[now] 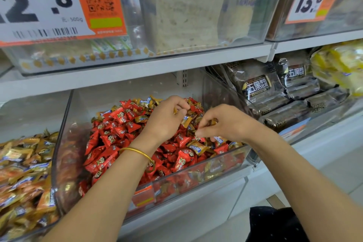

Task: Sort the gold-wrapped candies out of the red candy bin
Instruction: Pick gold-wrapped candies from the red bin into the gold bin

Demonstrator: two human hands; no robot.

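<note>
A clear plastic bin point(64, 124) on the lower shelf holds a heap of red-wrapped candies point(110, 133) with gold-wrapped candies point(197, 147) mixed in, mostly at the back and right. My left hand point(167, 120), with a gold bangle on its wrist, reaches over the heap and its curled fingers hold several gold candies point(185, 121). My right hand point(222, 124) hovers just to the right, its fingers pinching a gold candy point(213, 122) above the pile.
A neighbouring bin on the left is full of gold-wrapped candies point(23, 173). Dark packaged cakes point(275, 92) fill the bin on the right, with yellow packets point(337, 68) beyond. An upper shelf point(137, 68) with price tags overhangs the bins.
</note>
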